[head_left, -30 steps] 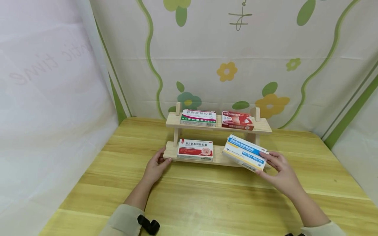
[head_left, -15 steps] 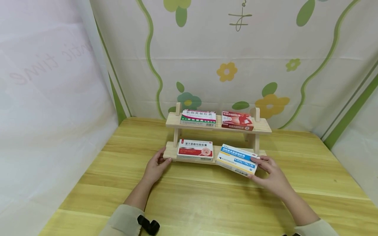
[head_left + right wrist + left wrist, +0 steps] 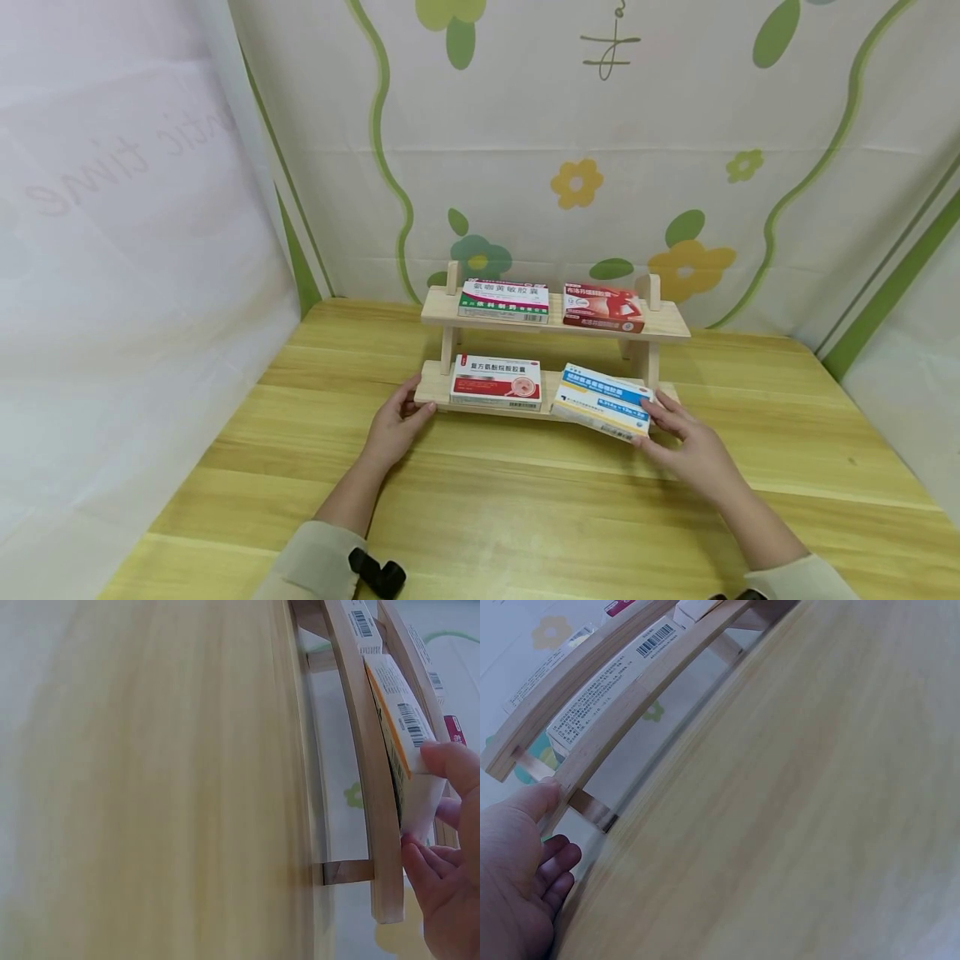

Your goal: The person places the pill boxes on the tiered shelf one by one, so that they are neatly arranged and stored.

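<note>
- Right hand (image 3: 690,446) of mine pinches the blue-and-white box (image 3: 602,400) at its right end, thumb on top and fingers underneath (the right wrist view shows the thumb (image 3: 450,761) pressed on the box's end and the other fingers curled below it).
- That box sits tilted on the right half of the lower shelf board (image 3: 431,390) of the wooden rack, its front edge hanging a little over the board's front lip.
- My left hand (image 3: 396,425) rests against the left end of that same lower board, thumb on the board's corner (image 3: 551,791), the other fingers loosely bent beside it; it grips nothing that I can see.
- Just left of my blue-and-white box, on the same board, lies a red-and-white box (image 3: 496,381), flat and square to the front.
- On the upper shelf board (image 3: 438,315) lie a green-and-white box (image 3: 503,300) at left and a dark red box (image 3: 602,306) at right, near each other but apart.
- The rack stands on a yellow wooden table (image 3: 480,517), before a flowered backdrop (image 3: 675,125).
</note>
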The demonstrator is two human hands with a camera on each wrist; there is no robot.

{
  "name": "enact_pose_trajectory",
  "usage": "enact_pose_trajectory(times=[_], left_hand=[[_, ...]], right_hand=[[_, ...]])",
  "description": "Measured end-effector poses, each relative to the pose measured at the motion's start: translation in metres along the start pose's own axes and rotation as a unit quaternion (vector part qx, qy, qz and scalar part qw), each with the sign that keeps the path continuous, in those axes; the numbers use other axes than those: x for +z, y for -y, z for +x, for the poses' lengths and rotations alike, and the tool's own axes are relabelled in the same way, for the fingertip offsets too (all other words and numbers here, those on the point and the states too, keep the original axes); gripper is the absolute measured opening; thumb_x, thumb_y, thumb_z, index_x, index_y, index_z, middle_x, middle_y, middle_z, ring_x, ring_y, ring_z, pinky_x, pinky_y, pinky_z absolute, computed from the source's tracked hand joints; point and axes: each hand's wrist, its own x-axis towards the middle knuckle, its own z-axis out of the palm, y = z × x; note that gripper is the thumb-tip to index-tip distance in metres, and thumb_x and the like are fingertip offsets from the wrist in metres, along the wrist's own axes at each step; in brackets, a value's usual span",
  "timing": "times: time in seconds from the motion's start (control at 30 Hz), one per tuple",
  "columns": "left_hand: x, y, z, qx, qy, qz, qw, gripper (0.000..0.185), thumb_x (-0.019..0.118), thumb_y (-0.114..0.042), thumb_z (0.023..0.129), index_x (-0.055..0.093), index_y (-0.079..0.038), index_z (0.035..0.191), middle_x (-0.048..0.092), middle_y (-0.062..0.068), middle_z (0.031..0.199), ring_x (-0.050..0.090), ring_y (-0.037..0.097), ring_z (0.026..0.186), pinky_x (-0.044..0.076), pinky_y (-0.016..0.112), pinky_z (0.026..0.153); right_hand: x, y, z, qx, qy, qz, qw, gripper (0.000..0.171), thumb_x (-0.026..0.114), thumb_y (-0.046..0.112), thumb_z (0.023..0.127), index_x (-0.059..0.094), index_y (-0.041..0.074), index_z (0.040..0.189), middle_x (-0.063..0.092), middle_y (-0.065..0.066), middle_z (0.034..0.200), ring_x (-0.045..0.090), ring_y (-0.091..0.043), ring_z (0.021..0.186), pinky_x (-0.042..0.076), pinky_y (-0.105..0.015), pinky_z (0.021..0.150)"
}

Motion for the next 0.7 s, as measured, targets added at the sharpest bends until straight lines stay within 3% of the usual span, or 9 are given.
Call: enact_pose_trajectory(times=[0.13, 0.27, 0.47, 0.7], left_hand=[[0.0002, -0.0011, -0.0001, -0.004, 0.001, -0.007, 1.0000, 0.058, 0.060, -0.042, 0.076, 0.038, -0.029, 0.128, 0.054, 0.002, 0.109, 0.050, 0.016, 0.096, 0.042, 0.030, 0.083], [0.0001, -0.0018, -0.0005, -0.006, 0.002, -0.011, 0.9999, 0.059, 0.060, -0.041, 0.076, 0.037, -0.028, 0.129, 0.053, 0.002, 0.111, 0.050, 0.016, 0.097, 0.042, 0.030, 0.084], [-0.0001, -0.0020, -0.0006, -0.008, 0.001, -0.012, 0.9999, 0.059, 0.060, -0.041, 0.076, 0.037, -0.028, 0.129, 0.052, 0.003, 0.112, 0.050, 0.017, 0.098, 0.041, 0.030, 0.084], [0.0007, -0.0015, -0.0001, -0.011, -0.001, -0.011, 0.9999, 0.058, 0.061, -0.042, 0.076, 0.038, -0.029, 0.128, 0.053, 0.003, 0.111, 0.050, 0.017, 0.097, 0.041, 0.031, 0.084]], right_hand=[[0.0007, -0.0012, 0.0015, 0.007, -0.019, 0.000, 1.000, 0.055, 0.057, 0.048, 0.077, 0.048, 0.020, 0.124, 0.046, -0.003, 0.129, 0.050, -0.020, 0.110, 0.044, -0.036, 0.084], [0.0028, -0.0032, 0.0038, 0.009, -0.046, 0.002, 0.999, 0.048, 0.057, 0.045, 0.077, 0.053, 0.020, 0.118, 0.057, -0.001, 0.113, 0.054, -0.002, 0.093, 0.046, -0.023, 0.076], [0.0062, -0.0054, 0.0077, -0.001, -0.082, -0.021, 0.996, 0.047, 0.058, 0.045, 0.078, 0.056, 0.018, 0.116, 0.059, -0.005, 0.111, 0.055, -0.001, 0.090, 0.048, -0.025, 0.075], [0.0075, -0.0035, 0.0078, 0.003, -0.083, -0.020, 0.996, 0.045, 0.053, 0.044, 0.081, 0.055, 0.017, 0.117, 0.057, -0.008, 0.115, 0.057, -0.008, 0.091, 0.049, -0.024, 0.072]])
